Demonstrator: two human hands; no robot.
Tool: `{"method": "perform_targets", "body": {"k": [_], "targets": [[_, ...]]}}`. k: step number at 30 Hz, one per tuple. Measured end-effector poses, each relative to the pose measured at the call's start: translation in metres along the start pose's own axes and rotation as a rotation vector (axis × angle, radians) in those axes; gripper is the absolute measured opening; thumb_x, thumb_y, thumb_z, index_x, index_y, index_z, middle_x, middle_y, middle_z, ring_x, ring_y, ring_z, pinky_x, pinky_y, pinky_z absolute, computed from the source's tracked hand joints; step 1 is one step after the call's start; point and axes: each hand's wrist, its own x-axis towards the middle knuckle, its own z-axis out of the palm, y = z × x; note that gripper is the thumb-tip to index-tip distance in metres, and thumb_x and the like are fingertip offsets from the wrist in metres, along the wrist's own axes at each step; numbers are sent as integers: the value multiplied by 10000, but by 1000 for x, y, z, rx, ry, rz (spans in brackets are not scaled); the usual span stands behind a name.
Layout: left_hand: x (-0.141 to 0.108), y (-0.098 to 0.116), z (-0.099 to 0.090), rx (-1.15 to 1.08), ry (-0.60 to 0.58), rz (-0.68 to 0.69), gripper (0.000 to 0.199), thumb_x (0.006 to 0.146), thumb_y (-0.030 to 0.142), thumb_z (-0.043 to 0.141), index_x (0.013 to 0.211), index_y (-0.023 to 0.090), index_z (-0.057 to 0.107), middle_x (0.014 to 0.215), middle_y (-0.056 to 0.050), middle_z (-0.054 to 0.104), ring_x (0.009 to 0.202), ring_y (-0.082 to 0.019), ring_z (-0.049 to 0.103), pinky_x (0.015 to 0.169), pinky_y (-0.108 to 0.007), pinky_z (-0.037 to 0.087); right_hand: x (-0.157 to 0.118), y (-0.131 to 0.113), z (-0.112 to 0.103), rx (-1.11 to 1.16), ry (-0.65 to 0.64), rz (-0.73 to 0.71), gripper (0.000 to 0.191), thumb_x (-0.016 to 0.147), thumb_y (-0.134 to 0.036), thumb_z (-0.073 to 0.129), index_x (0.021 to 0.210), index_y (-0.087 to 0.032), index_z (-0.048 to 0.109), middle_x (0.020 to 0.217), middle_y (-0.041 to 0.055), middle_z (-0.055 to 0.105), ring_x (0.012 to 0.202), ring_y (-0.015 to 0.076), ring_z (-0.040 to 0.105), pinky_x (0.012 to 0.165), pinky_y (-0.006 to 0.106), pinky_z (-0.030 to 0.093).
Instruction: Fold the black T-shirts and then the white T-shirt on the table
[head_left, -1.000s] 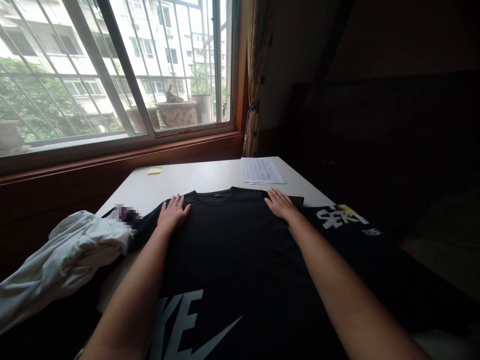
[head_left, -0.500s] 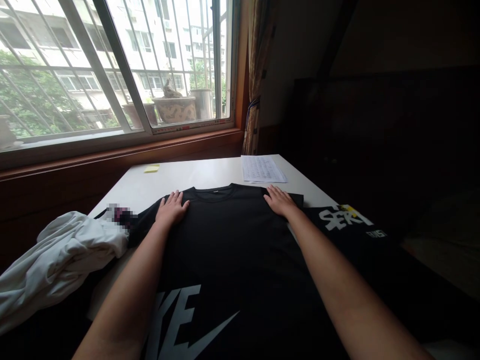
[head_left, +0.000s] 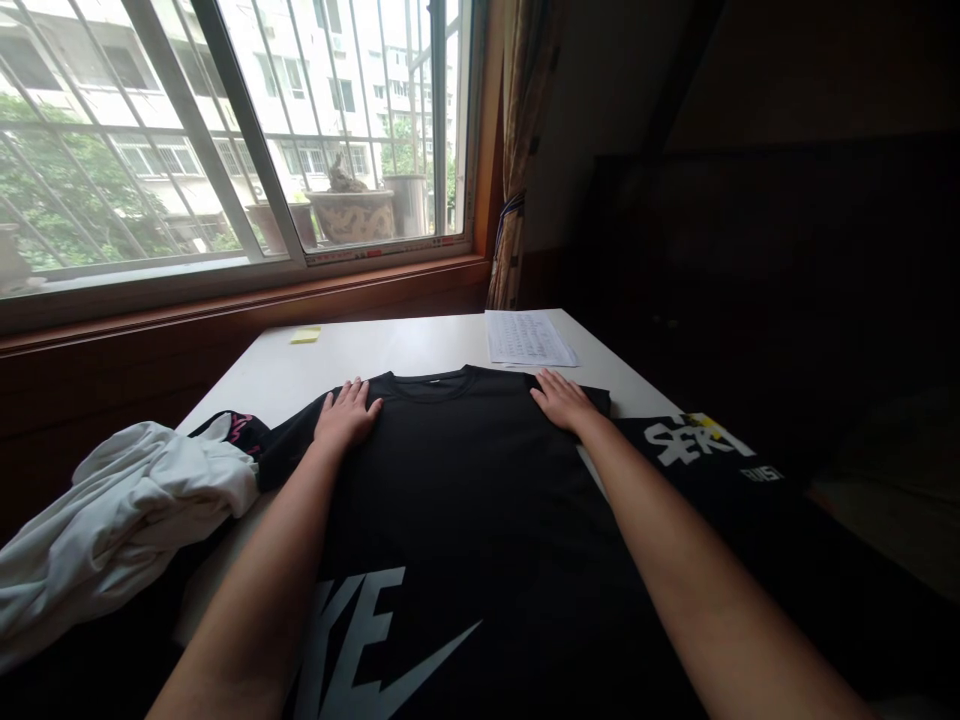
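A black T-shirt (head_left: 480,490) lies spread face up, its neckline toward the far side and a grey printed logo low on the front. My left hand (head_left: 348,412) rests flat on its left shoulder, fingers stretched out. On the right shoulder, near the sleeve, lies my right hand (head_left: 561,400), also flat with fingers extended. Neither hand grips the cloth. My left forearm covers part of the shirt's left side and the start of the print. The lower hem is out of view.
Under the shirt is a white table (head_left: 360,345). Yellow sticky notes (head_left: 306,335) and printed sheets (head_left: 529,338) lie at its far side. A crumpled white garment (head_left: 150,500) sits at left, a dark printed garment (head_left: 697,450) at right. A barred window (head_left: 225,140) is behind.
Both hands keep their places on the shirt's shoulders. The whole view has shifted very slightly; the shirt looks unchanged.
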Motion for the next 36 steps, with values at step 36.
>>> {"method": "perform_targets", "body": {"k": [36], "targets": [[-230, 18, -11, -4, 22, 504, 620, 1042, 587, 316, 1605, 331, 267, 1679, 4, 230, 1555, -242, 202, 1270, -494, 126, -166, -47, -6, 27, 0, -521, 672, 1030, -599, 306, 1600, -245, 325, 1679, 39, 242, 1559, 244, 154, 1276, 451, 138]]}}
